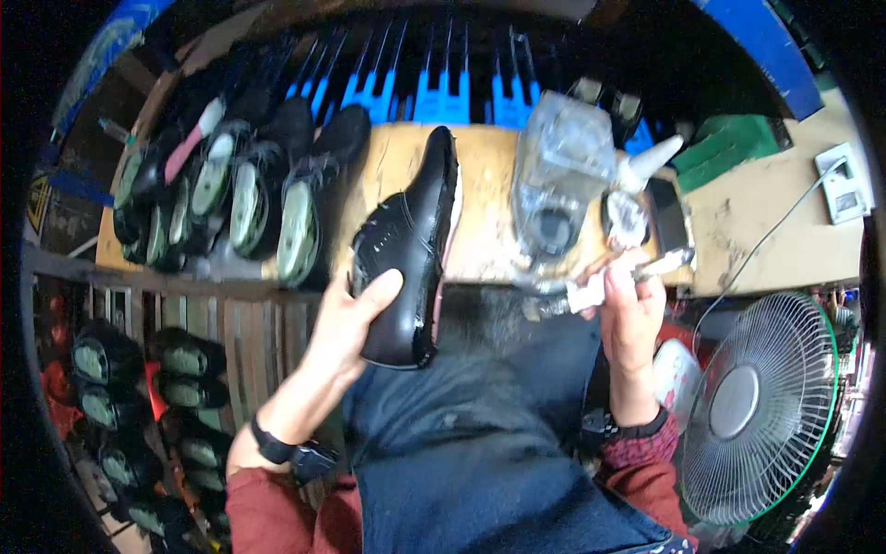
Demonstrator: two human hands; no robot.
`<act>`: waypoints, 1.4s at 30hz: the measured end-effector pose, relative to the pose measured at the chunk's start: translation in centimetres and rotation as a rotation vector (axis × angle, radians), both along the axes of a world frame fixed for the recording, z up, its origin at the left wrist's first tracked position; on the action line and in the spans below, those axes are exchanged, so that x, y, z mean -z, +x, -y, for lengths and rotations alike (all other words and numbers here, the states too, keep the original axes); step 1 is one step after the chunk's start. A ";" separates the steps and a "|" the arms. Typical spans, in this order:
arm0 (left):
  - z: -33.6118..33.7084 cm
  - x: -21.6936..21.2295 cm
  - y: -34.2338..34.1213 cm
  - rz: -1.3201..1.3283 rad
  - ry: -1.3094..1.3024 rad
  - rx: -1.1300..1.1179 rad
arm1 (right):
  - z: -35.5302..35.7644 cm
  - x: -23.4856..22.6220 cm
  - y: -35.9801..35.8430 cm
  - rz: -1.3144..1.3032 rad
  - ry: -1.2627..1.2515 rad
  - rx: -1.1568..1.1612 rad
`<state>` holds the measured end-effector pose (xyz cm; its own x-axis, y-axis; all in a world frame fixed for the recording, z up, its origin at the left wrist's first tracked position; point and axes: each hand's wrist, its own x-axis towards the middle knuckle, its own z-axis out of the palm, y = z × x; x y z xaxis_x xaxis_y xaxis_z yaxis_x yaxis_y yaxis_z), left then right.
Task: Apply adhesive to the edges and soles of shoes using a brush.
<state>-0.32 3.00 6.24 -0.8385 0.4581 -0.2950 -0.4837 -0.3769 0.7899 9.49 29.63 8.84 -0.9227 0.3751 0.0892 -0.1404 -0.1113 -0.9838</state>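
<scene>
A black leather shoe [399, 263] stands toe up above the front edge of the wooden bench, tilted slightly to the right. My left hand [343, 319] grips it from the left, the thumb lying across the upper. In my right hand [633, 314], a small brush [583, 295] with a white middle part is pinched between the fingers, its dark tip pointing left, apart from the shoe. Just behind that hand are a cloudy plastic container [563, 157] and a small round tub with whitish contents [626, 220]. The fingers partly hide the brush handle.
Several black shoes with pale green lasts [297, 226] crowd the bench's left side. More shoes [106, 360] fill a rack at lower left. A fan [761, 406] stands at right, below a corded white box [842, 185]. Green cloth [729, 152] lies at the back right.
</scene>
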 end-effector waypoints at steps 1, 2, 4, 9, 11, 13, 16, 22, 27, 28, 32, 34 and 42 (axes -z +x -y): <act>-0.7 -0.4 -3.0 -0.101 -0.232 -0.037 | -0.9 0.4 -0.4 -0.057 -0.030 0.031; -1.7 -0.8 -5.8 -0.231 -0.388 -0.010 | -1.5 0.8 -0.7 -0.060 -0.025 0.046; -4.9 -1.7 -13.2 -0.635 -0.774 -0.019 | -2.3 1.4 -1.3 -0.047 -0.029 0.050; -15.1 -0.8 -26.2 -1.138 -1.471 0.140 | -3.2 2.1 -2.1 -0.077 -0.058 0.046; -17.1 0.5 -28.8 -1.272 -1.550 0.263 | -3.9 2.1 -2.2 -0.060 -0.041 0.074; -18.3 1.4 -30.0 -1.359 -1.561 0.266 | -4.6 2.2 -2.4 -0.050 -0.019 0.079; -17.1 0.7 -28.7 -1.462 -1.551 0.159 | -5.7 2.5 -2.8 -0.082 -0.017 0.020; -5.6 -3.9 -19.8 -1.497 -1.882 0.223 | -6.6 2.7 -4.4 -0.025 0.709 0.000; -2.5 -3.0 -15.9 -1.102 -2.142 0.675 | -5.5 2.2 -4.7 -0.102 1.005 -0.089; -2.4 -2.5 -14.8 -1.213 -2.119 0.703 | -5.2 2.2 -4.6 -0.058 1.026 -0.083; -1.6 -2.0 -12.5 -1.222 -2.079 0.801 | -4.4 2.2 -4.6 -0.106 0.958 -0.041; -0.9 -2.7 -12.8 -1.118 -1.988 0.792 | -4.4 2.1 -4.7 -0.093 0.997 -0.055; 1.2 -7.2 -11.2 -1.115 -1.467 0.061 | -4.2 2.1 -3.8 -0.144 1.001 0.040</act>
<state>-11.49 1.80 13.47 -0.8948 0.4098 0.1770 0.4464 0.8226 0.3522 5.72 33.85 6.73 -0.8667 0.0970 0.4893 -0.2509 0.7630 -0.5957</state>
